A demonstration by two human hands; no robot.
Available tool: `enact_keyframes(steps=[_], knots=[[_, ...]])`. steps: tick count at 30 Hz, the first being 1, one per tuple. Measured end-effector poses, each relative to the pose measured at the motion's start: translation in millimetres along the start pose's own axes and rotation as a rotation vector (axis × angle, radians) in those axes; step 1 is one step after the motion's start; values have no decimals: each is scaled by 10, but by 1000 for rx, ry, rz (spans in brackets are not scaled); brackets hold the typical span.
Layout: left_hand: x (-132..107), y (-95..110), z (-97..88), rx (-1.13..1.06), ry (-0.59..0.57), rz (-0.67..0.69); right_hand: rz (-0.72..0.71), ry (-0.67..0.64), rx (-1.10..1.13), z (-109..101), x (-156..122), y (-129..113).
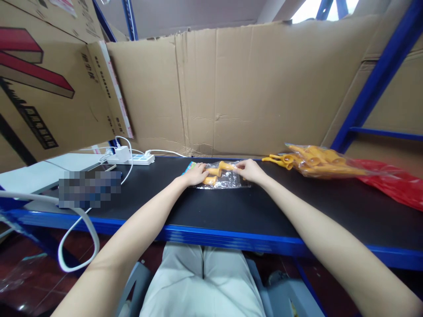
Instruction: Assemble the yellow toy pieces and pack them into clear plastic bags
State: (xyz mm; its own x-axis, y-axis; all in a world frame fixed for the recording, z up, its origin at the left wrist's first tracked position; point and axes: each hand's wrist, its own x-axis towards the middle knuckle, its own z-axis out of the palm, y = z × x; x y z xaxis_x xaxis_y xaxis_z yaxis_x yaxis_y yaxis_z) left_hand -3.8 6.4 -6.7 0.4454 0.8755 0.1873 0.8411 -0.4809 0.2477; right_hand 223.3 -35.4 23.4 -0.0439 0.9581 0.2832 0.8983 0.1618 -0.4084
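A clear plastic bag (228, 181) lies flat on the black tabletop, with a coloured printed strip (190, 166) at its left end. Several orange-yellow plastic pieces with flared ends, such as one orange piece (210, 181), show in or on it; which ones lie inside I cannot tell. My left hand (195, 175) grips the bag's left part, fingers curled over it beside the pieces. At the bag's right part my right hand (250, 171) is closed in a pinch on the film, close to the end of another orange piece (226, 166).
To the right lie loose orange pieces (280, 161), a full clear bag of orange pieces (317, 162) and a red plastic bag (393, 180). At left are a power strip (135, 159), white cables and a blurred-out object (90, 189). Cardboard (264, 88) walls the back.
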Motion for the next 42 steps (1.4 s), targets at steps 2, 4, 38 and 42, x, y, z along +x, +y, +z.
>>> enact_keyframes(steps=[2,4,38,42], knots=[[-28,-5,-9,1,12,-93,-37,-9,69,17,15,16],[-59,1,-24,-22,2,-131,-69,-12,74,57,28,43],[-112,123,-47,-75,11,-130,102,-50,792,283,35,38],[-92,98,-33,-54,15,-168,69,-77,796,293,31,6]])
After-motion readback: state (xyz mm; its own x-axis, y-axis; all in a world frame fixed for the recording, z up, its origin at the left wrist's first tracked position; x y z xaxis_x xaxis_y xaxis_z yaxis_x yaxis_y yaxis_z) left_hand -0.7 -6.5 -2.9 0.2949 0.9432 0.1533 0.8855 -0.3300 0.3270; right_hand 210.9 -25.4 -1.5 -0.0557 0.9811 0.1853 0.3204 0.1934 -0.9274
